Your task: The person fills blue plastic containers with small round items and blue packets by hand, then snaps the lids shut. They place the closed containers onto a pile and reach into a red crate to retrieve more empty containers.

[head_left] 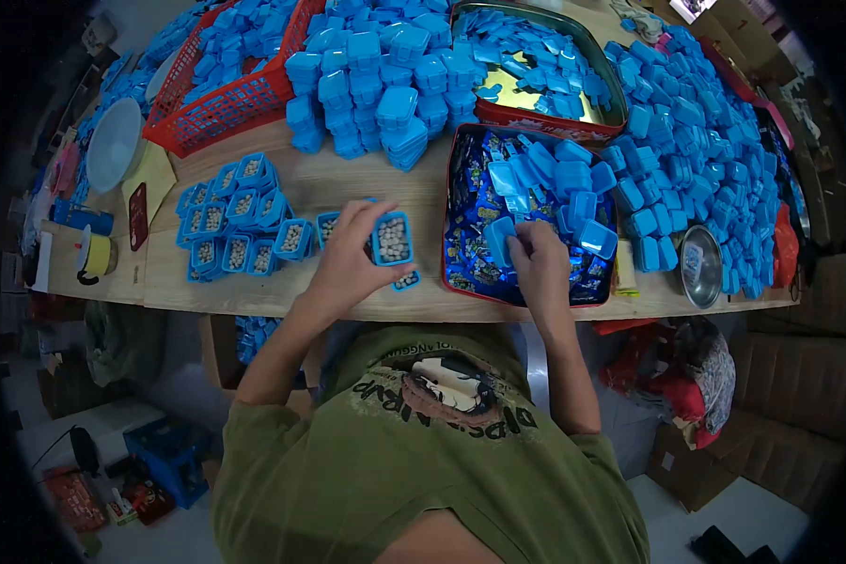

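My left hand [351, 256] grips a small blue box [392, 239] filled with pale round pieces, held above the wooden table. Beneath it and beside it, more filled blue boxes are partly hidden by the hand. My right hand [540, 266] pinches a blue lid [500, 242] over a red-rimmed tray [452, 202]. Dark blue printed packets [470, 246] and loose blue lids [573, 177] lie in that tray. Left of my left hand, filled blue boxes [238, 211] stand stacked in a cluster.
A red basket [221, 108] of blue pieces, stacked blue boxes [385, 80] and a tin [545, 128] line the back. A large blue heap [691, 141] and a metal bowl [702, 266] lie right. A yellow cup [97, 255] stands at the far left.
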A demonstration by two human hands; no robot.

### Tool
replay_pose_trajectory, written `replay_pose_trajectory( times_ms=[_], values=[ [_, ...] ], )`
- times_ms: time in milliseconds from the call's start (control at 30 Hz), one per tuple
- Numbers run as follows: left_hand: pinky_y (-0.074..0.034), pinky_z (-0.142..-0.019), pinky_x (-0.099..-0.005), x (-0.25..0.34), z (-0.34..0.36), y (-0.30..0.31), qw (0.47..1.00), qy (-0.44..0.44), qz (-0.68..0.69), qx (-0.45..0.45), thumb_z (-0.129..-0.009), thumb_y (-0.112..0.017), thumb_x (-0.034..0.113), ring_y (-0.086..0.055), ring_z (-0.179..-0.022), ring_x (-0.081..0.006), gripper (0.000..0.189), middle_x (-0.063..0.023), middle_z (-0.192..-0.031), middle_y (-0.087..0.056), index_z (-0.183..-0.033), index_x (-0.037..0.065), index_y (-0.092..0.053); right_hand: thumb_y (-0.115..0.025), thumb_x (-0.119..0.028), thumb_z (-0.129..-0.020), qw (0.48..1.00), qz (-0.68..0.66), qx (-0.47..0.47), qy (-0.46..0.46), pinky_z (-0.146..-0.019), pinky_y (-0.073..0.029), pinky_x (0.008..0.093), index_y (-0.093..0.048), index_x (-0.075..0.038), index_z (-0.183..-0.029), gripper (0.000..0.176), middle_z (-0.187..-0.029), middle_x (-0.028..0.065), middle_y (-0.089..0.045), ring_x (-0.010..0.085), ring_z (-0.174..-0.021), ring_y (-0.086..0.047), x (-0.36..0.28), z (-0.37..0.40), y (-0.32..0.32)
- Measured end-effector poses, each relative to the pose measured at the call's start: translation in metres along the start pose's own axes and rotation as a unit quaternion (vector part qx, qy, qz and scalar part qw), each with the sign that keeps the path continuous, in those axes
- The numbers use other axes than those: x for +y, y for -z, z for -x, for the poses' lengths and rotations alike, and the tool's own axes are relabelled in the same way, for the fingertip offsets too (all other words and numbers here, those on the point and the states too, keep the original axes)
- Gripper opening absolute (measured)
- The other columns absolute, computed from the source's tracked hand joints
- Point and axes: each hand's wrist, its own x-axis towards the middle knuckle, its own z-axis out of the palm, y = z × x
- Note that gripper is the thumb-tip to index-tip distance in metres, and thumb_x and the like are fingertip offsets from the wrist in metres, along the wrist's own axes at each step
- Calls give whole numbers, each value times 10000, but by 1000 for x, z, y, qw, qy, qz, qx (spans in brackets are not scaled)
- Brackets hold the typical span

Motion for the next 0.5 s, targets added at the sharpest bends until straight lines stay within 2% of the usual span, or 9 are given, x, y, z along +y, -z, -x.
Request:
replay_pose_trajectory(
  times_ms=[33,67,133,200,267,367,433,467,500],
  values=[
    [-458,-794,-316,6,-3,-6,1000,-4,-4,-9,-610,-843,156,-523,-1001,-244,738,-109,-1111,-465,-1249,61,-486,-619,-95,-854,973,-205,-28,-97,-630,-427,288,-576,-37,-1014,175,-812,69,-616,152,-717,-580,-2,1,2],
    [-474,-721,-274,12,-6,-14,1000,-9,-8,-19,-613,-845,133,-536,-958,-186,746,-86,-1105,-462,-1262,79,-483,-619,-95,-854,974,-205,-28,-97,-630,-427,288,-576,-37,-1014,175,-812,69,-616,152,-717,-580,-5,1,6],
    [-475,-749,-285,18,-12,-31,999,-12,2,-32,-606,-849,144,-536,-973,-202,746,-91,-1110,-462,-1254,72,-486,-573,-73,-889,889,-424,-55,-165,-558,-417,222,-552,-1,-1053,180,-761,35,-619,74,-635,-545,-16,-1,16],
    [-475,-777,-296,21,-16,-47,999,-11,10,-44,-600,-853,155,-537,-987,-219,747,-97,-1115,-463,-1246,65,-488,-571,-75,-893,889,-428,-43,-157,-559,-416,220,-551,3,-1057,183,-774,24,-613,61,-649,-538,-29,1,20],
    [-438,-882,-369,23,-18,-57,997,-36,50,-42,-602,-841,180,-499,-1084,-311,741,-144,-1140,-439,-1225,55,-459,-569,-77,-897,888,-434,-34,-150,-559,-416,218,-550,8,-1060,185,-786,14,-607,49,-664,-532,-36,4,18],
    [-432,-892,-355,30,-21,-62,998,-17,52,-31,-598,-851,185,-507,-1076,-269,707,-124,-1124,-464,-1195,37,-502,-575,-71,-884,916,-384,-50,-102,-540,-431,249,-550,14,-1050,189,-760,43,-615,73,-632,-536,-43,6,14],
    [-434,-892,-358,33,-21,-62,998,-12,51,-31,-598,-842,168,-505,-1079,-278,690,-128,-1123,-463,-1187,40,-505,-591,-69,-853,965,-258,-14,-51,-519,-440,310,-557,11,-1023,191,-701,100,-621,151,-571,-564,-49,5,11],
    [-436,-892,-360,33,-21,-62,998,-7,50,-32,-599,-834,151,-504,-1083,-288,674,-132,-1121,-461,-1179,44,-509,-591,-69,-853,964,-259,-17,-49,-519,-440,310,-557,11,-1023,191,-701,100,-621,151,-571,-564,-49,5,9],
    [-436,-892,-360,33,-21,-62,998,-5,49,-30,-599,-834,151,-504,-1083,-288,674,-132,-1121,-461,-1179,44,-509,-600,-69,-833,973,-226,-13,-34,-516,-441,344,-560,10,-1012,199,-680,127,-612,206,-560,-570,-47,4,6]
  ],
)
